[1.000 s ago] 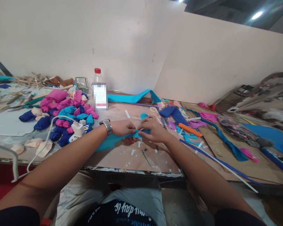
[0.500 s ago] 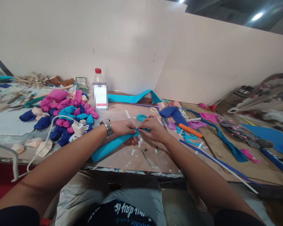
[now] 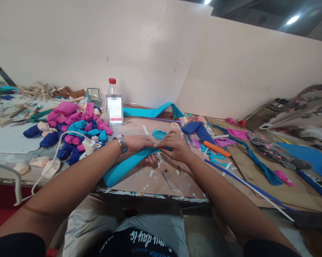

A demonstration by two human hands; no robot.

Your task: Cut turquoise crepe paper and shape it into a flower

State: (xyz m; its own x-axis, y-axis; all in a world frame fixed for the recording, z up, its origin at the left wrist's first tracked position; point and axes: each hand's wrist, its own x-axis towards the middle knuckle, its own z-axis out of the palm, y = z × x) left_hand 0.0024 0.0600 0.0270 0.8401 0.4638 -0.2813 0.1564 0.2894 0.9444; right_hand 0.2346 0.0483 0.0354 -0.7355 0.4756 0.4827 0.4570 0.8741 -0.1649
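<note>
A turquoise fabric strip [image 3: 123, 167] runs from the table's front edge up to both hands, its wide end at lower left. My left hand [image 3: 141, 144], with a metal watch above it, is closed on the strip, thumb on top and fingers underneath. My right hand [image 3: 175, 145] pinches the strip's narrow end, and its fingertips meet the left thumb. Beyond the right fingers a short turquoise flap [image 3: 159, 134] sticks out; whether it belongs to the same strip is hidden by the hand.
Bunched pink, blue and turquoise fabric pieces [image 3: 78, 123] pile up at left, beside a white charger with a cable [image 3: 89, 144]. A red-capped bottle [image 3: 112, 85] stands behind. An orange-handled cutter [image 3: 216, 148] and fabric scraps lie at right. A white wall [image 3: 150, 53] closes the back.
The right fingers have shifted slightly and closed in on the left thumb, covering more of the strip's end. The flap beyond them lies a little further left.
</note>
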